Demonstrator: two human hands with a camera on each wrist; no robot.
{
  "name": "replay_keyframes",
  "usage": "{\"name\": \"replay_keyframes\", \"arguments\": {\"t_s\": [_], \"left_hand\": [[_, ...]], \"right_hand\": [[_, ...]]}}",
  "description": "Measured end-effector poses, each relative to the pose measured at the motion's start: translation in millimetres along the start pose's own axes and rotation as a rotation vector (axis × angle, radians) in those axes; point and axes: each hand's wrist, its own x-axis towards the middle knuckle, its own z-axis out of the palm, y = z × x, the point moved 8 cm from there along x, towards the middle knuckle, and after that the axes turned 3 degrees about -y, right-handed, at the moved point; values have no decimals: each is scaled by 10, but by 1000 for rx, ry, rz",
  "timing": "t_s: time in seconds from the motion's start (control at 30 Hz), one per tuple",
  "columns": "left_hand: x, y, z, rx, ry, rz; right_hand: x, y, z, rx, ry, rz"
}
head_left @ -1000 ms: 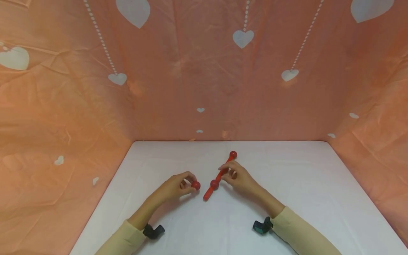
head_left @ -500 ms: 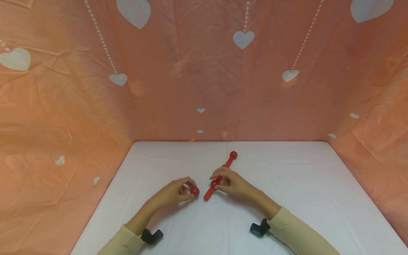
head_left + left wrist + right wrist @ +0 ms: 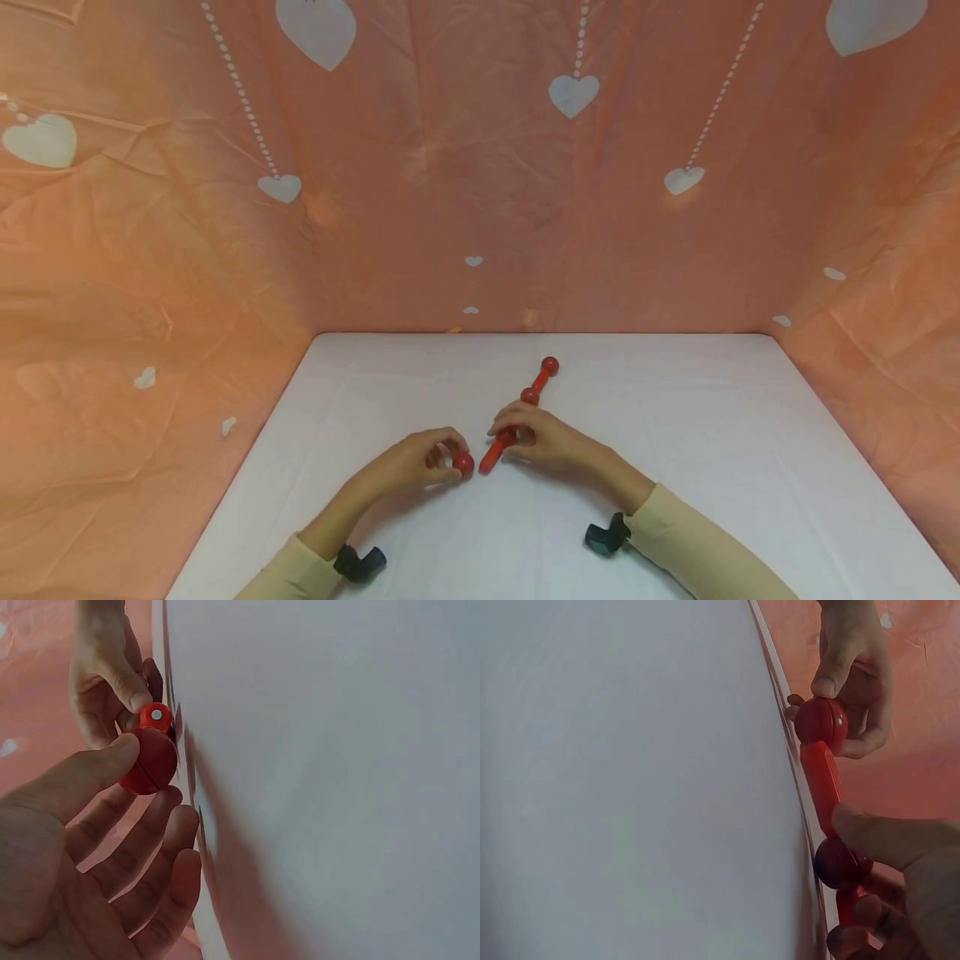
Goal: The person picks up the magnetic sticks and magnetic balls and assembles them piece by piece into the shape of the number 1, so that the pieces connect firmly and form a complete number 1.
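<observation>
Between thumb and fingertips my left hand (image 3: 423,458) pinches a loose red ball (image 3: 463,464), which shows a seam line in the left wrist view. A chain of red rods and red balls slants across the white table, its far end ball (image 3: 550,366) pointing away from me. My right hand (image 3: 551,437) grips this chain near its lower ball (image 3: 843,862), thumb on one side and fingers on the other. The chain's near end is a red rod (image 3: 491,457) with a pale round spot on its tip (image 3: 156,715). In the head view a narrow gap separates rod tip and loose ball.
The white table (image 3: 675,417) is bounded at the back and sides by orange cloth (image 3: 420,208) printed with pale hearts. Dark wrist cameras (image 3: 360,565) hang at both sleeve cuffs, close above the tabletop.
My right hand has slid down the chain from its middle to the lower ball, uncovering another ball. The left hand has moved its ball slightly towards me, level with the rod's near tip.
</observation>
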Motion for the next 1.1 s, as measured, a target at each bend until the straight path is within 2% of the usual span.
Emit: {"name": "replay_keyframes", "arguments": {"t_s": [0.17,0.47,0.8,1.1], "left_hand": [[-3,-5,20,-3,0,-4],[12,-10,38,-13,-3,7],[13,0,72,-8,-14,21],[2,38,93,-34,-27,20]], "right_hand": [[0,-8,12,-17,-5,-29],[16,8,46,-46,-21,-29],[30,31,75,-44,-29,27],[28,20,70,-43,-28,36]]}}
